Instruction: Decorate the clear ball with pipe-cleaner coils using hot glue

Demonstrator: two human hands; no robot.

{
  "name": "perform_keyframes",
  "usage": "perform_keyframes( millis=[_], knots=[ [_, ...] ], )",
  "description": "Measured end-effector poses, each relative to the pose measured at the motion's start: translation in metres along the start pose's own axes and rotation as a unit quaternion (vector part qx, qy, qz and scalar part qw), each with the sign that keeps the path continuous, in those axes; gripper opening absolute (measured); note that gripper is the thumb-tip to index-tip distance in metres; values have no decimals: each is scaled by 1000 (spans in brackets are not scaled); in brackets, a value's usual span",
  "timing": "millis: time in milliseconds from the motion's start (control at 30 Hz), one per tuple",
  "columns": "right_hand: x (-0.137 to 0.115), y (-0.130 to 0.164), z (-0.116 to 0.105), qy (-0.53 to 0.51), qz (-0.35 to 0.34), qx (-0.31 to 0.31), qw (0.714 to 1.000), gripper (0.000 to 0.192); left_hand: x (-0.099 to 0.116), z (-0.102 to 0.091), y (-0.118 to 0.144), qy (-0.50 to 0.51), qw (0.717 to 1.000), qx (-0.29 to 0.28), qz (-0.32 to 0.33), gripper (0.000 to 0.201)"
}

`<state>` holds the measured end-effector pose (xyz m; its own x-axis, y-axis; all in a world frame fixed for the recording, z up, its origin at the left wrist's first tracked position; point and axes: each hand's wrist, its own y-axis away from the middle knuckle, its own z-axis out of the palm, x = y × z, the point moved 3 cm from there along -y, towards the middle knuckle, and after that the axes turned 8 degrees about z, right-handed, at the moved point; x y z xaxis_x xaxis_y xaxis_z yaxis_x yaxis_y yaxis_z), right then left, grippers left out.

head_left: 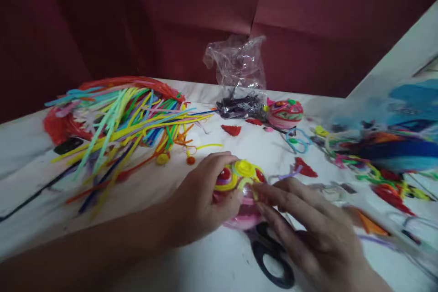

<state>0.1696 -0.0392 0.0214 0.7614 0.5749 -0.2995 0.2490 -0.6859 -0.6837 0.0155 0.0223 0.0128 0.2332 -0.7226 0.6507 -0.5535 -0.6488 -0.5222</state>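
Both hands on decorated pink ball (239, 191), mid-bench (212, 264).
Left hand (200, 203) grip holds ball firmly; right hand (308, 228) fingers press its coils, grip loose. Advise steady support, light pressure; scissors (270, 255) lie beneath.

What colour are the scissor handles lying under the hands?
Black scissor handles, seen in the head view.

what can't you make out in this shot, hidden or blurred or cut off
- Pink ball, head view: its lower half is covered by the left hand and right hand.
- Scissors: only the dark handles show; the blades lie under the ball and right hand.
- Craft pile on the right: motion blur smears it, single pieces unreadable, and the frame edge cuts it off.
- Bag: the dark contents are too blurred to identify.
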Motion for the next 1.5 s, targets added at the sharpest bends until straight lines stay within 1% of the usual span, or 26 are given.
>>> perform_keyframes(
  millis=[133, 267, 367, 500, 667, 767, 833, 900, 967, 1067, 1167, 1267, 1333, 1367, 1433, 1467, 1500],
  knots=[
    [-2, 2, 0, -9, 9, 32, 999, 19, 0, -2, 0, -7, 1000, -10, -21, 38],
    [-3, 0, 2, 9, 36, 23, 999, 10, 0, -3, -2, -11, 999, 0, -33, 35],
    [-2, -4, 3, 18, 72, 23, 997, 16, 0, -3, -3, -16, 999, -3, -31, 36],
    [0, -7, 5, 23, 126, 29, 991, 20, -2, -3, -3, -22, 999, -11, -42, 39],
    [-2, -10, 7, -7, 139, 25, 990, 20, -1, -5, -5, -40, 999, -14, -31, 42],
    [-4, -10, 4, -26, 148, 63, 987, 20, -1, -5, -7, -42, 999, -6, -33, 43],
    [-4, -9, 1, -46, 159, 99, 981, 17, -3, -4, -8, -31, 998, 0, -55, 42],
    [-2, -7, 0, -72, 172, 118, 975, 15, -6, -5, -9, -9, 996, 10, -83, 40],
    [-1, -6, 1, -88, 183, 114, 973, 15, -8, -7, -9, 10, 995, 26, -101, 38],
    [0, -4, 3, -93, 187, 97, 973, 15, -11, -10, -11, 19, 993, 46, -104, 33],
    [-1, -4, 6, -81, 185, 75, 976, 14, -13, -11, -13, 13, 994, 46, -102, 27],
    [-1, -3, 6, -70, 185, 82, 977, 16, -14, -13, -15, -6, 993, 46, -106, 28],
    [-1, -2, 6, -70, 183, 89, 977, 16, -11, -17, -15, -41, 993, 75, -87, 31],
    [0, -1, 6, -70, 178, 85, 978, 16, -7, -20, -15, -61, 991, 96, -64, 30],
    [-1, -1, 6, -60, 151, 72, 984, 13, 4, -24, -14, -90, 987, 131, -1, 22],
    [-3, -1, 6, -52, 131, 65, 988, 12, 11, -25, -14, -87, 988, 127, 27, 15],
    [-4, 0, 5, -45, 113, 54, 991, 12, 17, -25, -14, -72, 990, 116, 40, 11]
  ],
)
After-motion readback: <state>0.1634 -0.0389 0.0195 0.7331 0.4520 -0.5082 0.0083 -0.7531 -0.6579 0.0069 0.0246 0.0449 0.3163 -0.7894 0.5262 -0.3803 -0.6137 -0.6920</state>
